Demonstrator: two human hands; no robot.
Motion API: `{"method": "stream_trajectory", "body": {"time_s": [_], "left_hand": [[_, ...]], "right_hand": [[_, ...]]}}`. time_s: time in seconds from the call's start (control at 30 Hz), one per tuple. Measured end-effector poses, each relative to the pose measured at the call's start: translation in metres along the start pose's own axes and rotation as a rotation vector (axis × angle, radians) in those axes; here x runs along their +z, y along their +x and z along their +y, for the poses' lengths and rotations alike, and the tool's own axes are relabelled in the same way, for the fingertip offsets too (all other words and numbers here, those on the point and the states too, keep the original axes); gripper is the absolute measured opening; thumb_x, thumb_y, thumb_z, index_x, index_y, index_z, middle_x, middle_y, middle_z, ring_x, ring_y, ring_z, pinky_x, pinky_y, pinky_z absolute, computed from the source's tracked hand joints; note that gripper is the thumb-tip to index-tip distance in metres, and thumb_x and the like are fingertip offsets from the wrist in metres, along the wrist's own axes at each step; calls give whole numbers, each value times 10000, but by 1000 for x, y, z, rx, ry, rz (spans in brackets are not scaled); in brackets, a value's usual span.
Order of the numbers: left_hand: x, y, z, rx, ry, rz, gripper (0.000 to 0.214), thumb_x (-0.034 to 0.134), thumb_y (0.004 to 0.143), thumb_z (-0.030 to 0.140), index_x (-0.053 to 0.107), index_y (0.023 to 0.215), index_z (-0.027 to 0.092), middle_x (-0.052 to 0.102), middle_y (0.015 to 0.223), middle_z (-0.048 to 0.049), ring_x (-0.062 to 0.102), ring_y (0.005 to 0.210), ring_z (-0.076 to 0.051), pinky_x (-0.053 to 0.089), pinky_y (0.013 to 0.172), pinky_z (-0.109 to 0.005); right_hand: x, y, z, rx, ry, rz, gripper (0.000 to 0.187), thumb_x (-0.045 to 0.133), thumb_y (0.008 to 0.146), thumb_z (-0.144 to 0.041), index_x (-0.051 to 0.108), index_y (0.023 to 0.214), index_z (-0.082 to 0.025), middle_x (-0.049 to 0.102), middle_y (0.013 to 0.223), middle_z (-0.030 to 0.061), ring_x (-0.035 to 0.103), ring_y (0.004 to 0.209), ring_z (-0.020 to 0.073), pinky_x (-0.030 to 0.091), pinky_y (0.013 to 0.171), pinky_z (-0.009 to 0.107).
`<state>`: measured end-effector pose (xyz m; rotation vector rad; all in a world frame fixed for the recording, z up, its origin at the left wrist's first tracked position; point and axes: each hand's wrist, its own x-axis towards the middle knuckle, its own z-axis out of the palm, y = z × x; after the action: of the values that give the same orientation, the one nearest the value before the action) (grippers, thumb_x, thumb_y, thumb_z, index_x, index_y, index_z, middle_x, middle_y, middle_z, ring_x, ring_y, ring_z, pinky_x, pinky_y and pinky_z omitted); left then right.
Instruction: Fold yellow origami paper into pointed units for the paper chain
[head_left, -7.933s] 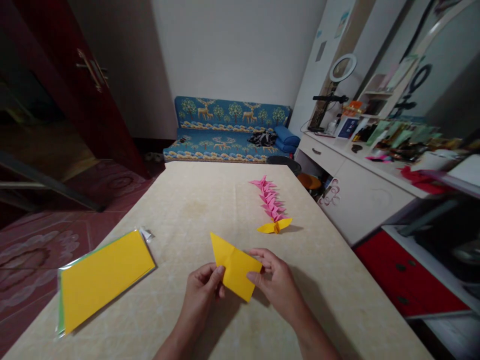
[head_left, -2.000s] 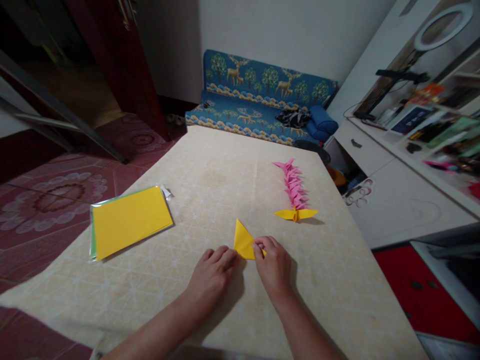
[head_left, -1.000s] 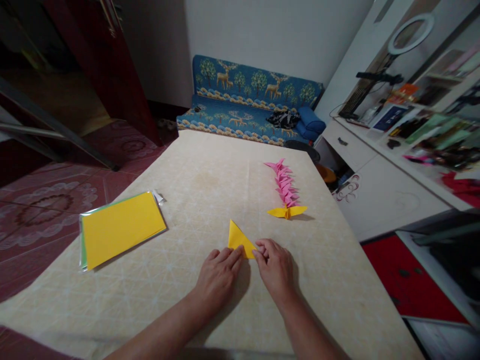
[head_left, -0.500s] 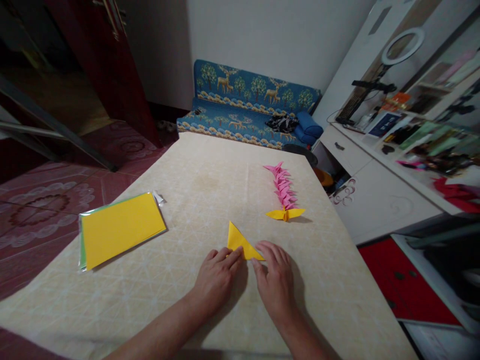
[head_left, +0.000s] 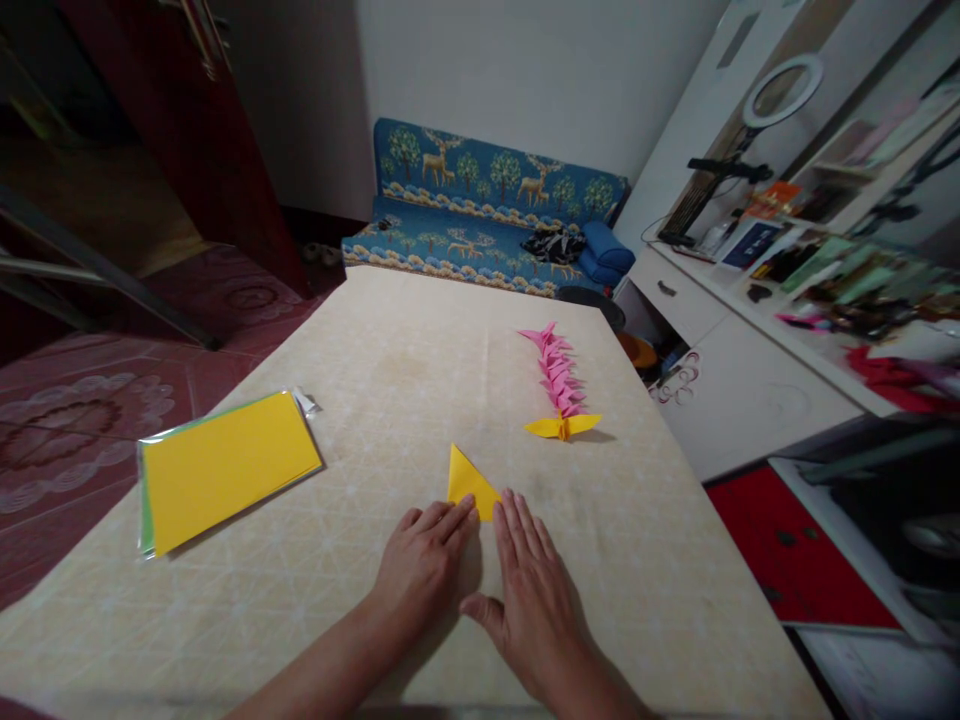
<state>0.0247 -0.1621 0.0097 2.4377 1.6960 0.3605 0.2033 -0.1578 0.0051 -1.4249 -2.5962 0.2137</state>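
A folded yellow paper triangle (head_left: 471, 482) lies flat on the cloth-covered table in front of me. The fingertips of my left hand (head_left: 427, 555) rest on its lower left edge, pressing it from above with the fingers laid down. My right hand (head_left: 534, 580) lies flat over the triangle's right corner, fingers straight and thumb spread to the left; that corner is hidden. Farther back on the right stands a yellow paper crane (head_left: 564, 427) with its wings spread. Behind it runs a row of several pink paper cranes (head_left: 561, 375).
On the left of the table (head_left: 360, 400) lies a clear packet of yellow and green paper sheets (head_left: 232, 470). Beyond the far edge is a blue patterned sofa (head_left: 480, 215). To the right stands a cluttered white dresser (head_left: 757, 370) with a ring light (head_left: 784, 90).
My right hand has gone from bent fingers at the paper's right corner to lying flat on it, thumb out. My left hand stays on the paper. The whole view has shifted slightly.
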Motion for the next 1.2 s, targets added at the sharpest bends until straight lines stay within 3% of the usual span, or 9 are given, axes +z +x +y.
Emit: {"method": "stream_trajectory", "body": {"time_s": [0.13,0.3,0.5,0.63,0.73,0.9,1.03,1.13,1.2], "left_hand": [[-2,6,-1,7,54,-22,371,473,874,176,542,1238,196,513,1329,-61,536,1068,-239,468,820,-377],[-5,20,8,46,218,-116,335,464,854,97,598,1161,107,574,1240,-141,610,929,-256,545,713,-355],[7,28,16,111,362,-103,342,479,817,47,591,1140,42,581,1184,-233,632,879,-264,558,625,-323],[7,25,6,137,308,-64,316,524,803,70,617,1105,77,621,1145,-191,639,842,-254,561,625,-328],[5,18,-5,149,198,50,325,567,785,102,626,1103,136,623,1170,-136,630,875,-252,556,677,-346],[3,17,-21,57,-174,274,301,579,752,112,682,1019,204,716,953,-65,636,810,-220,513,684,-292],[-8,39,-29,-281,-772,458,184,578,772,218,731,875,217,722,824,-55,640,676,-171,481,604,-243],[-19,63,-29,-567,-1389,506,248,701,678,289,713,876,140,712,764,-86,633,634,-157,445,515,-201],[-21,76,-27,-621,-1728,466,319,744,634,256,691,922,128,707,821,-89,634,650,-129,415,488,-158]], "right_hand": [[-2,-8,16,34,-59,13,856,419,821,-616,97,1455,-139,98,1512,108,110,1385,282,227,1092,496],[2,-10,28,-12,-68,43,747,376,880,-534,70,1456,-171,154,1506,85,147,1382,258,234,1089,491],[6,-12,32,-27,-64,68,747,393,877,-529,84,1455,-172,169,1502,88,169,1376,271,251,1081,504],[9,-12,37,-51,-19,106,740,430,868,-519,125,1453,-184,211,1492,85,207,1364,282,272,1074,503],[9,-13,40,-70,73,144,696,466,868,-475,177,1445,-216,266,1477,79,252,1349,287,281,1069,507],[9,-15,43,74,475,294,537,477,884,-354,324,1388,-252,397,1414,77,368,1294,245,328,1055,448],[5,8,48,353,976,482,400,486,870,-381,513,1225,-200,553,1250,132,532,1136,246,446,938,390],[-2,42,48,387,1314,446,419,610,781,-423,565,1111,-169,620,1114,137,598,1012,241,484,851,355],[-4,66,44,309,1471,340,478,699,697,-416,565,1088,-175,648,1014,107,628,879,216,503,745,317]]}}
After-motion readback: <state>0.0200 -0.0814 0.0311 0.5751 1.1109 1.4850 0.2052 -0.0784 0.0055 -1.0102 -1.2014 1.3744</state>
